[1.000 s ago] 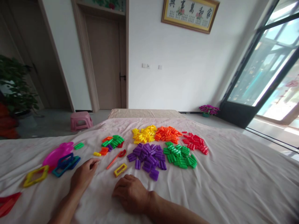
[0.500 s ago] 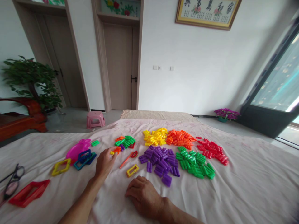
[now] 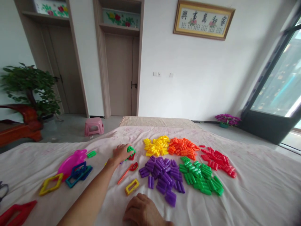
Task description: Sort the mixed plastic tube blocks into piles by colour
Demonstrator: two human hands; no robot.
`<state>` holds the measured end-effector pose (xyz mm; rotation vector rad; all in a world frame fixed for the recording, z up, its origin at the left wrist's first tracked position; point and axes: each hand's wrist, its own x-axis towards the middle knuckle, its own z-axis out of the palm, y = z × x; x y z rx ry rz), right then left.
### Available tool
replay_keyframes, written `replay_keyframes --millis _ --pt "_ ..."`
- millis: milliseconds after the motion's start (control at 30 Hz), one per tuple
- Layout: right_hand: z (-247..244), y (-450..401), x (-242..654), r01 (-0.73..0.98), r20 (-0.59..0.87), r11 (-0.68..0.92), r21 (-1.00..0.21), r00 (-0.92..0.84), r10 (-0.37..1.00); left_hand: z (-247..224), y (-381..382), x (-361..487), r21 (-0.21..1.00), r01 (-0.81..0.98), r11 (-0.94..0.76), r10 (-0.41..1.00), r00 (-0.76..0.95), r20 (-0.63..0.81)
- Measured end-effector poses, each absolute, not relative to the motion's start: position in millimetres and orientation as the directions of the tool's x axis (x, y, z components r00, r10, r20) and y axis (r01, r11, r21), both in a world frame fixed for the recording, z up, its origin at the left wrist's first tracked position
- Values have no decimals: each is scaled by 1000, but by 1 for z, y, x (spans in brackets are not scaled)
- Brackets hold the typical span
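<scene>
Mixed blocks [image 3: 130, 148] lie in a small heap under my left hand [image 3: 121, 152], left of the big piles on the cloth [image 3: 258, 188]; green ones show past my fingers, with a little red and purple at the edge. Most of the sorting by colour looks done: I see a yellow pile [image 3: 157, 146], an orange pile [image 3: 183, 147], a red pile [image 3: 218, 160], a purple pile [image 3: 162, 174] and a green pile [image 3: 202, 175], each of one colour. What looks left is this heap, plus perhaps the green piece [image 3: 91, 154] near the pink tray [image 3: 68, 164].

My left arm reaches forward, nearly straight, with the back of the hand up and the fingers bent down over the heap. They hide their own tips, so I can't tell whether they grip anything. My right hand rests on the cloth close to me, knuckles up, fingers loosely curled, just below the yellow frame [image 3: 132, 187] and apart from the purple pile. Its palm is hidden, so I can't tell whether it holds something.
</scene>
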<state>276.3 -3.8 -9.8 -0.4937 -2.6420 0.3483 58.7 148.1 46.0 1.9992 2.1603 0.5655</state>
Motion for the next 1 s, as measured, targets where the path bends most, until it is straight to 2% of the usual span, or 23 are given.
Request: replay_keyframes --millis 267,400,467,600,700,867,1000 --pt "9 -14 278 296 349 881 -369 -834 427 38 63 67 325 944 -48 976 -25 217" --pt "19 -17 279 292 361 871 -395 -822 440 48 54 48 311 947 -78 973 5 231" --pt "22 -18 279 292 361 869 -399 -821 442 54 64 28 294 956 9 967 -83 241" --pt "22 -19 279 301 346 869 -394 -827 443 55 87 -16 247 900 359 888 -411 208" --pt "22 -18 279 301 341 867 -398 -828 445 49 94 -33 201 846 494 839 -525 143" --pt "23 -19 279 298 345 863 -408 -825 448 41 93 -30 146 851 505 838 -524 152" --pt "22 -19 279 310 340 861 -402 -823 455 39 91 -17 166 889 426 879 -451 157"
